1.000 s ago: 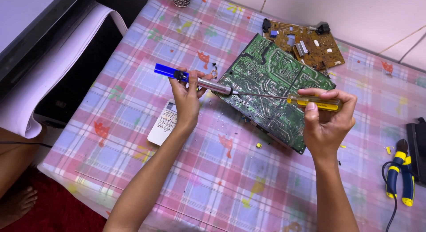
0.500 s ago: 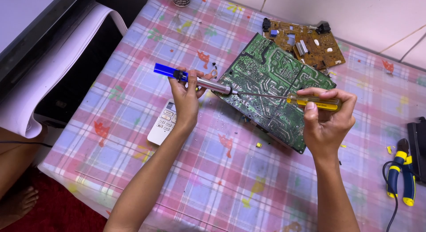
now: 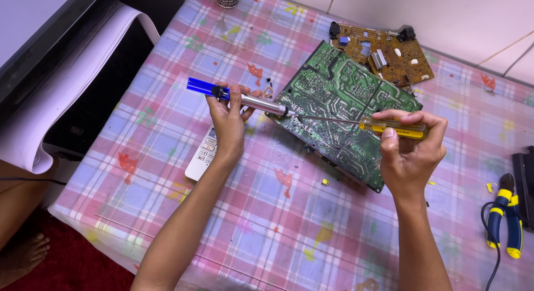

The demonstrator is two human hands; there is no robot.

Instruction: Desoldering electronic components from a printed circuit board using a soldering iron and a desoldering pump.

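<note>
Nearest, the right hand (image 3: 409,154) has its grip pinching a yellow-handled screwdriver (image 3: 396,128), the thin shaft running left from it onto the green circuit board (image 3: 345,110). Left of that, the left hand (image 3: 228,116) is wrapped around a blue-ended metal tool (image 3: 245,99), probably a solder sucker, its tip just beside the screwdriver's. The board looks stiff, light and fragile; its edges seem safest to hold. Beyond lies a brown board (image 3: 384,54) on the surface (image 3: 167,174).

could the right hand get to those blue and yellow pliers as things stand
Probably not at once: the right hand is closed around a yellow screwdriver. The pliers lie uncovered on the cloth nearby.
</note>
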